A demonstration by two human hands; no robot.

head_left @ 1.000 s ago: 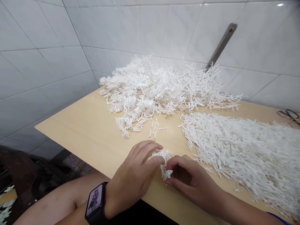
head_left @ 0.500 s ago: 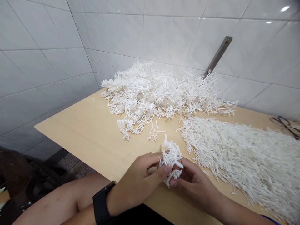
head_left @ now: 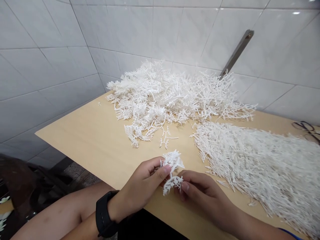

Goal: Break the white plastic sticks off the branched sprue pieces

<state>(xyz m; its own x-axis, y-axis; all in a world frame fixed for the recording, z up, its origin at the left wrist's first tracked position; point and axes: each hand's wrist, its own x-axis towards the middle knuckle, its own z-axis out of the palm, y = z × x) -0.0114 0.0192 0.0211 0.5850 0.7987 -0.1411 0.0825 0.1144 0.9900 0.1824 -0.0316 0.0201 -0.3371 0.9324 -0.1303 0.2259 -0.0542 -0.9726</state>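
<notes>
A small white branched plastic piece hangs between both hands just above the near edge of the wooden table. My left hand, with a black watch on the wrist, pinches its upper part between thumb and fingers. My right hand pinches the lower part. Beyond the hands lies a big tangled heap of white branched pieces. To the right spreads a dense pile of thin white sticks.
White tiled walls meet in the corner behind the table. A grey metal bar leans against the right wall. A pair of glasses lies at the far right. A loose branched piece sits alone mid-table. Dark objects stand on the floor at left.
Both hands lifted the white piece off the table edge, raised it, then brought it slightly lower. It now looks pulled apart into an upper and a lower tuft.
</notes>
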